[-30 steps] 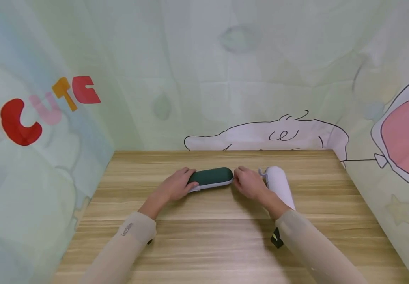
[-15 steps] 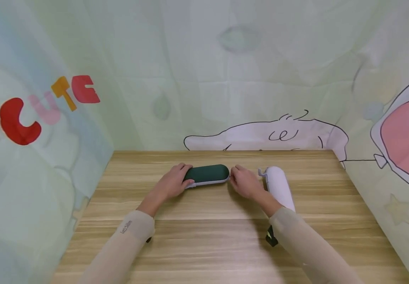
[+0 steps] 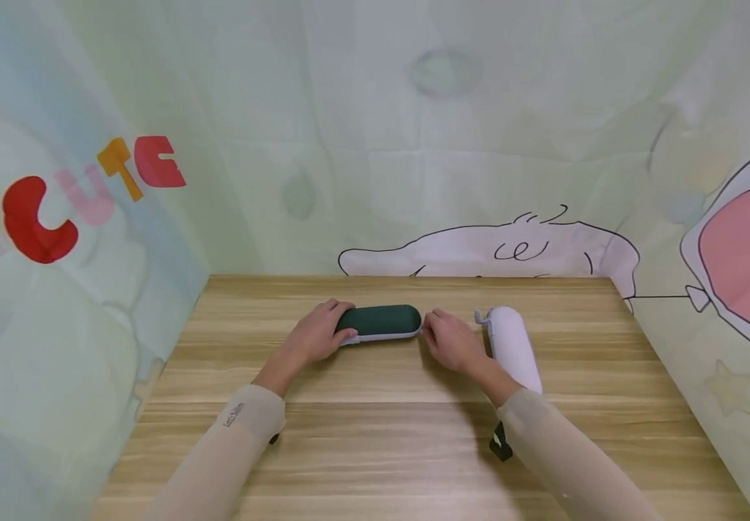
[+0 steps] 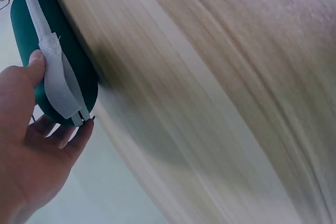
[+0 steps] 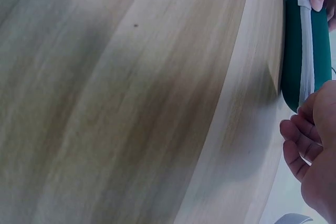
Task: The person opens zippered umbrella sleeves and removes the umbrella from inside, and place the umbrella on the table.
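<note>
A dark green, zip-up glasses case with rounded ends lies crosswise near the back of the table. My left hand grips its left end, the thumb along the near side and the fingers over the far side. In the left wrist view a pale zipper runs along the case's side, with a light grey strap beside my thumb. At the opposite end my right hand has curled fingers. Its thumb and forefinger pinch the zipper's end, and the zipper pull is hidden between them.
To the right, a white rounded case with a small loop lies lengthwise on the wooden table, partly behind my right forearm. A printed cloth hangs around the table's back and sides.
Both hands and the green case have shifted slightly left since one second ago, and the case lies a little straighter. Over the last half second almost nothing has moved.
</note>
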Tool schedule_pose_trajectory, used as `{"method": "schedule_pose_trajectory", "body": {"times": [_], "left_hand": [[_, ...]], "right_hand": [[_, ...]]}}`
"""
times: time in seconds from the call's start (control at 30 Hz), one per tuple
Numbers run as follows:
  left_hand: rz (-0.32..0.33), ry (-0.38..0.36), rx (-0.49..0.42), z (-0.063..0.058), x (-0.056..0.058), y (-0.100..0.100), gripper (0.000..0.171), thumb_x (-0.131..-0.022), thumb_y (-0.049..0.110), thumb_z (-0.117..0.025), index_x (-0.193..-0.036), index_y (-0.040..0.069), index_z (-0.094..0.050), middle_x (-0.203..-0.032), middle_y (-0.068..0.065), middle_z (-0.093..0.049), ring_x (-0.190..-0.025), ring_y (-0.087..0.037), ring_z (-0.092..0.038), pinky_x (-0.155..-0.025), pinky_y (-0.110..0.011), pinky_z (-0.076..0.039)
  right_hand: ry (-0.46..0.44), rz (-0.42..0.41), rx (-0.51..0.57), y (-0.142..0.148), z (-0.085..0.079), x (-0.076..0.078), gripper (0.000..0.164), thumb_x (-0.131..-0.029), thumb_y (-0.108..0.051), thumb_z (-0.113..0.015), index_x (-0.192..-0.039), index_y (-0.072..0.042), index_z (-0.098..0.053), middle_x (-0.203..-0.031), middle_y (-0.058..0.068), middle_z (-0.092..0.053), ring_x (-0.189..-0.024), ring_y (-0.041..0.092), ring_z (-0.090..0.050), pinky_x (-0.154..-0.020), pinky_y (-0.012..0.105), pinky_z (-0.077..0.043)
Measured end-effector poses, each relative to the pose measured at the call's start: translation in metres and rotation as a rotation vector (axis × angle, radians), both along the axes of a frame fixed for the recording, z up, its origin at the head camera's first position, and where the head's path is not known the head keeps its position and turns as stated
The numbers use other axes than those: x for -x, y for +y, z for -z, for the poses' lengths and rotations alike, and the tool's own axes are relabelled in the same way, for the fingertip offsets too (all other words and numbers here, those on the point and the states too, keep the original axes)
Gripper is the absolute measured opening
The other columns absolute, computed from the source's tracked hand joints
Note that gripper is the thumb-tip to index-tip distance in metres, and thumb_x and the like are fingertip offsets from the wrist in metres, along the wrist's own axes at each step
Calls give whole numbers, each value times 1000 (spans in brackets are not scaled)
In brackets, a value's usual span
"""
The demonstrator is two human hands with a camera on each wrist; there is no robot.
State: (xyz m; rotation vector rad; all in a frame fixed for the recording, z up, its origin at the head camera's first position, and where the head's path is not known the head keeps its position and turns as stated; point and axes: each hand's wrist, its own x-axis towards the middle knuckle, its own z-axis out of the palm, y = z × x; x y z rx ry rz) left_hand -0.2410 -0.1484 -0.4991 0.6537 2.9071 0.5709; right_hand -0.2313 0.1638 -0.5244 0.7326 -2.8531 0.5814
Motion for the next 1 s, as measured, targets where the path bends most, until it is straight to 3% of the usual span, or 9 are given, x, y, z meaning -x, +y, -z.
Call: {"method": "schedule_pose_trajectory", "body": {"times": [0.2,0.47,1.0], "left_hand": [[-9,-5,6,-1,0,1,64,-105,41,-67,-157,11,-48,-152,-18,-53,-140,-36,-51,-117,-55,-41],[-13,0,-5,-2,0,0,63,-105,40,-68,-157,10,-48,-151,-18,-53,-139,-37,-51,-116,-55,-42],[-14,0,-3,-1,1,1,62,-104,40,-68,-155,10,-49,-151,-17,-54,-139,-36,-51,-117,-55,-42]], "right_hand": [[-28,3,-19,-4,-3,-6,4,-102,-9,-66,-99,-9,-69,-93,0,-63,-77,13,-57,-67,32,-53],[9,-44,-53,-10,-2,-11,7,-101,-8,-67,-94,-11,-67,-90,-1,-61,-73,11,-55,-66,30,-52],[33,-65,4,-16,-1,-16,4,-100,-7,-69,-96,-7,-70,-92,1,-63,-77,12,-60,-71,31,-56]]}}
